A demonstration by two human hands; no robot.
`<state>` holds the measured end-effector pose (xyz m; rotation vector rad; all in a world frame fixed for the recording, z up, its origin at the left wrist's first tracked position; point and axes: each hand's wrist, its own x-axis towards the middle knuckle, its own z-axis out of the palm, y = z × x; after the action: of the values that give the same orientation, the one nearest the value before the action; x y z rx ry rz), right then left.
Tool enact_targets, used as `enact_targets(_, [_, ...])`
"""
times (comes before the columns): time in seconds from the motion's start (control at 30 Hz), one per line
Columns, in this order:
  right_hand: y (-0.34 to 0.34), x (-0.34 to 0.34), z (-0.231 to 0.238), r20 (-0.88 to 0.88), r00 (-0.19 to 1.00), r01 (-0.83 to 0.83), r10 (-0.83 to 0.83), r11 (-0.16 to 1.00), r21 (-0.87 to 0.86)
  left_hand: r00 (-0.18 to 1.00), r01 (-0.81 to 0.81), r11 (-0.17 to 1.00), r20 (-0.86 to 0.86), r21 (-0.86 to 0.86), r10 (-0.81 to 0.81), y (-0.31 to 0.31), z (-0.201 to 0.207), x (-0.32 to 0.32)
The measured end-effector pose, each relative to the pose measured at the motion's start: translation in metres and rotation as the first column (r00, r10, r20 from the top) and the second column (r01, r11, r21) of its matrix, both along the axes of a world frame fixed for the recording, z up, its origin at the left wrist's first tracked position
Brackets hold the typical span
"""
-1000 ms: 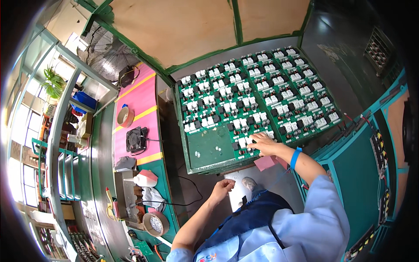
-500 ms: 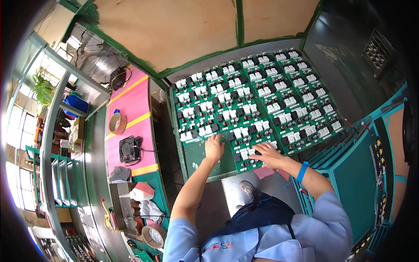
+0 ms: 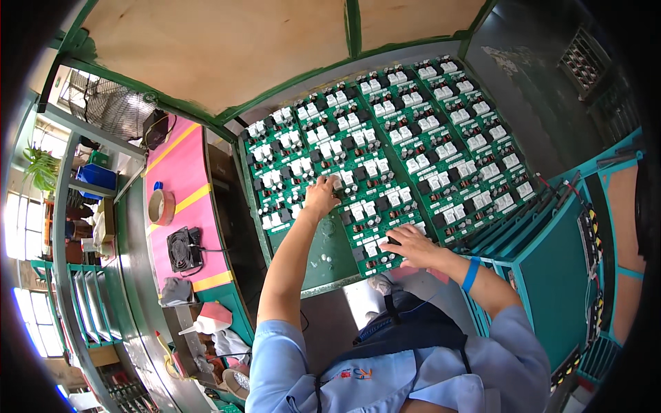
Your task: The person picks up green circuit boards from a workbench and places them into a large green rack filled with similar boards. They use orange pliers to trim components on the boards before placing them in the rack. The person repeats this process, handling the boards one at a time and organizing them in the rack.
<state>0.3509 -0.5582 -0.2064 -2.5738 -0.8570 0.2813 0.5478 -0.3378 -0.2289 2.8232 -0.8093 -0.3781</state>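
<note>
While both hands (image 3: 322, 197) (image 3: 407, 246) press circuit boards (image 3: 385, 151), bare tray edge (image 3: 313, 258) lies between

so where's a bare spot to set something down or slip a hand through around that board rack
The bare green corner of the tray, under the left forearm and left of the near boards, is free except for a few small white bits. The pink bench has open stretches between the tape roll and the small fan. The circuit boards are packed edge to edge, both hands on them.

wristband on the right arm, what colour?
Blue. The wristband sits just behind the right hand, clearest in the head view.
</note>
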Motion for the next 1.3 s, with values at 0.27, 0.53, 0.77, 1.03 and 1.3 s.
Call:
enact_targets(0.27, [-0.01,-0.001,0.003,-0.012,1.0,-0.008,0.008,1.0,-0.014,0.993,-0.072,0.991,0.088,-0.11,0.082,-0.033,-0.01,-0.022])
enact_targets(0.53, [-0.014,-0.001,0.005,-0.007,1.0,0.0,0.0,1.0,-0.005,0.985,-0.078,0.942,0.12,-0.327,0.123,-0.024,-0.025,-0.021])
enact_targets(0.77, [-0.017,-0.001,0.002,-0.018,1.0,0.008,-0.008,1.0,-0.003,0.988,-0.077,0.964,0.112,-0.255,0.108,-0.028,-0.017,-0.017])
enact_targets(1.03, [-0.018,-0.006,-0.004,0.077,0.997,-0.009,0.006,0.999,0.046,0.988,-0.104,0.972,0.095,-0.209,0.126,-0.028,-0.013,-0.018])
enact_targets(1.3, [-0.02,-0.009,-0.009,0.038,0.999,-0.006,0.006,1.0,0.001,0.987,-0.139,0.97,0.048,-0.198,0.151,-0.027,-0.024,-0.02])
